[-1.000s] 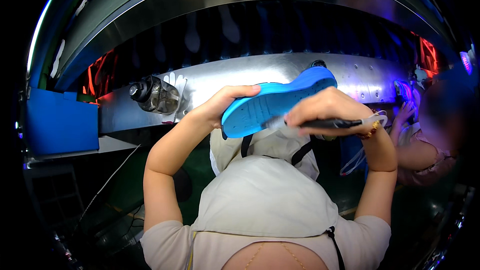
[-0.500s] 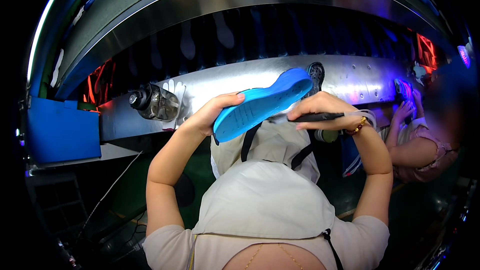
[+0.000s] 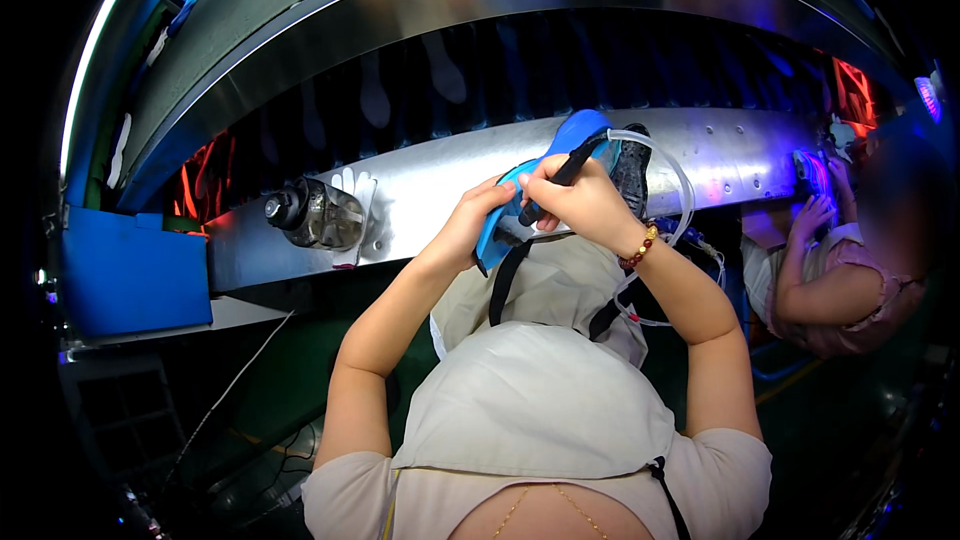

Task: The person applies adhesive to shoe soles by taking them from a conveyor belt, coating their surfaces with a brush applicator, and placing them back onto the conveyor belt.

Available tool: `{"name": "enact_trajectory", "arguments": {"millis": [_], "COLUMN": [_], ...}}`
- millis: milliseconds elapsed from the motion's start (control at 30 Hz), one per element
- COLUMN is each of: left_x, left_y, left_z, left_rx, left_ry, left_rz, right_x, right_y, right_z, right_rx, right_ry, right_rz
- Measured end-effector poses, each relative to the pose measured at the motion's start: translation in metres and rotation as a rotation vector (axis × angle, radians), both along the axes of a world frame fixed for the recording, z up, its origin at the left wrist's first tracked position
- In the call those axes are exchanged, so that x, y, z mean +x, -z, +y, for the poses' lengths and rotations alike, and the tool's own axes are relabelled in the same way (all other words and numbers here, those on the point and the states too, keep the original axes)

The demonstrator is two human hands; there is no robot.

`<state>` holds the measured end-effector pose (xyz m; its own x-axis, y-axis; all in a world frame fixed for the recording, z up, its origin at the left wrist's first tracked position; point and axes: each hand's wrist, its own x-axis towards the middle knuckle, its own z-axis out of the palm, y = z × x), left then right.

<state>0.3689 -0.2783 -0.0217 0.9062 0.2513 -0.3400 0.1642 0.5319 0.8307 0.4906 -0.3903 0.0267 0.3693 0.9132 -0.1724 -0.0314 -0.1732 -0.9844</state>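
A blue shoe sole [image 3: 580,127] is tilted on its edge in front of my chest. Its near end is pinched in my left hand [image 3: 470,223], thumb along the upper rim. My right hand [image 3: 590,202] grips a thick black pen-shaped tool [image 3: 572,166] from which a clear tube [image 3: 688,190] curves down past my wrist. The tool's lower end points at the inner side of the sole, close to my left thumb; whether it touches is hidden by my fingers. Just beyond my right hand, a black sole-shaped piece [image 3: 632,175] rests on the metal ledge.
The metal ledge [image 3: 430,175] runs across ahead of me. On its left stand a dark see-through bottle [image 3: 335,218] and a white glove [image 3: 360,187]. Soles lie on the dark belt [image 3: 445,70] behind. At right, a co-worker's hands [image 3: 812,215] hold a purple-lit piece.
The sole has turned up onto its edge and sits a little farther right. My right hand has swung inward over it, and the tool now slants down toward my left thumb.
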Motion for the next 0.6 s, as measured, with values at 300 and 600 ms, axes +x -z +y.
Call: {"name": "enact_trajectory", "arguments": {"millis": [300, 600], "left_x": [-0.003, -0.009], "left_y": [0.011, 0.013], "left_z": [0.001, 0.003], "left_rx": [-0.002, -0.317], "left_ry": [-0.061, -0.159], "left_rz": [0.031, 0.100], "right_x": [0.010, 0.058], "right_y": [0.026, 0.063], "right_z": [0.011, 0.003], "right_rx": [-0.047, 0.075], "right_ry": [0.052, 0.445], "right_rz": [0.046, 0.042]}}
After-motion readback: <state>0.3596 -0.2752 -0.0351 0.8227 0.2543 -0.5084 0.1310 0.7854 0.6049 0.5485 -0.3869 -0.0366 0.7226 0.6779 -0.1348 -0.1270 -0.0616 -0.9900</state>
